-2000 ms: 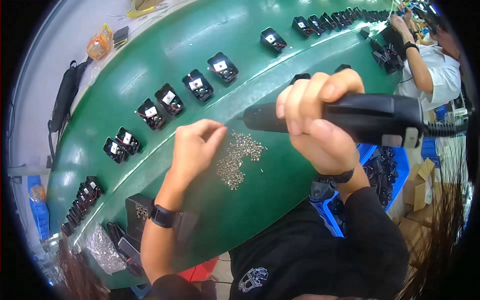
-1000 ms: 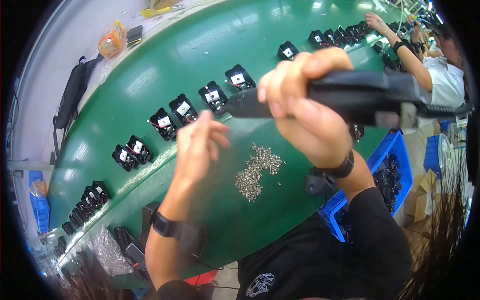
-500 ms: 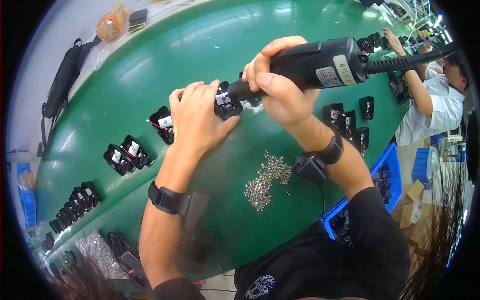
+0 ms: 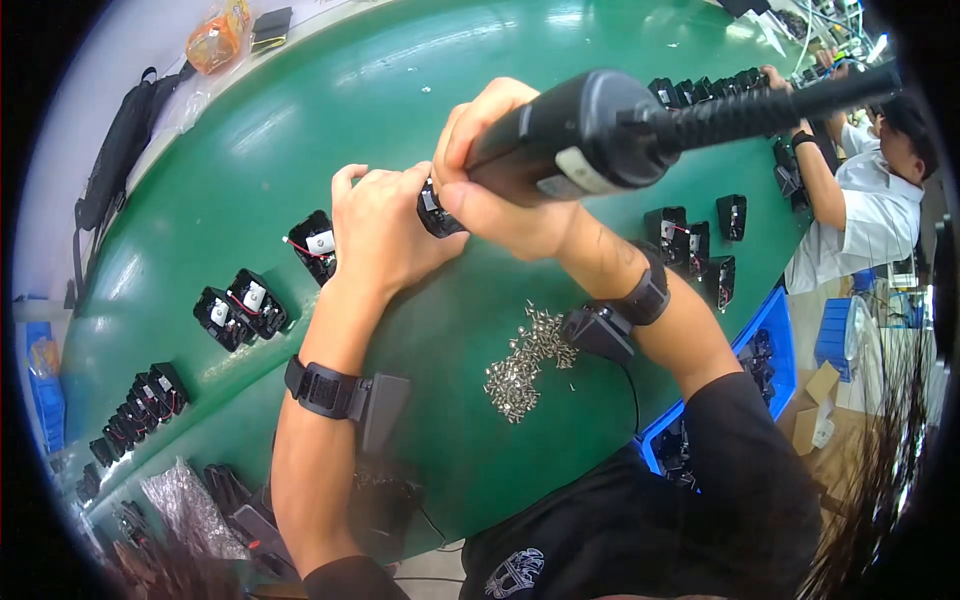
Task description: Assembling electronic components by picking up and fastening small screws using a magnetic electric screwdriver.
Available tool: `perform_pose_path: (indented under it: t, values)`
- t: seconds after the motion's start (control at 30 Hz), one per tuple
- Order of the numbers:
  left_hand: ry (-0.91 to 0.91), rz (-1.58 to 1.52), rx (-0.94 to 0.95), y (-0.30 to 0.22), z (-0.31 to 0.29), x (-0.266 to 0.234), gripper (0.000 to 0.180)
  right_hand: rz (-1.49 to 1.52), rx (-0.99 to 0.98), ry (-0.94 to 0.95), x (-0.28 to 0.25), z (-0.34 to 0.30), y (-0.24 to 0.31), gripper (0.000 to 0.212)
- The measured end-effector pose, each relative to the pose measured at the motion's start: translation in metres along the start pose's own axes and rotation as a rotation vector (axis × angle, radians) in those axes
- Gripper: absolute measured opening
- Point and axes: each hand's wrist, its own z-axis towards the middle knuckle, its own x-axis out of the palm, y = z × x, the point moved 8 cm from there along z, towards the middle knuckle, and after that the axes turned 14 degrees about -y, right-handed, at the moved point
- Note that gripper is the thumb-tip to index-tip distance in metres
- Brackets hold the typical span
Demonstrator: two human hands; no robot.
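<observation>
My right hand point(image 4: 500, 190) grips a black corded electric screwdriver point(image 4: 560, 135), its cable end tilted up toward the right. The tool's tip is hidden behind my fingers, over a small black plastic housing point(image 4: 436, 212). My left hand point(image 4: 385, 220) holds that housing down on the green table, fingers on its far side and thumb along the near side. Just left of my left hand lies another open black housing point(image 4: 318, 245) with a white part and a red wire. A loose pile of silver screws point(image 4: 525, 365) lies nearer me, right of the middle.
Two black housings point(image 4: 240, 308) stand at left, and a row of several more point(image 4: 140, 410) beyond them. More housings point(image 4: 690, 245) sit at right, near a blue bin point(image 4: 790, 350). A bag of clear plastic point(image 4: 195, 510) lies at lower left. A co-worker point(image 4: 860, 190) works at far right.
The screwdriver has swung more upright, its cable end moving toward me and leftward. My right hand has moved left, closer to my left hand, which still holds the housing.
</observation>
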Motion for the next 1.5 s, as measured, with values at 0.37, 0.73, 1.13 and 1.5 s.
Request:
perform_pose_path:
  t: [0.37,0.73,1.13,1.5]
  values:
    - [-0.042,0.056,0.050,-0.001,-0.008,-0.007,0.060,-0.026,0.038,-0.261,-0.012,-0.009,0.010,0.029]
    - [0.117,-0.276,0.296,-0.097,-0.053,0.000,0.027,0.018,0.024,-0.286,-0.078,-0.069,0.114,0.034]
    - [0.171,-0.258,0.310,-0.107,-0.058,0.014,0.014,0.095,-0.055,-0.338,-0.092,-0.076,0.127,0.033]
    - [0.173,-0.286,0.283,-0.106,-0.057,0.014,0.017,0.064,0.035,-0.270,-0.084,-0.070,0.125,0.035]
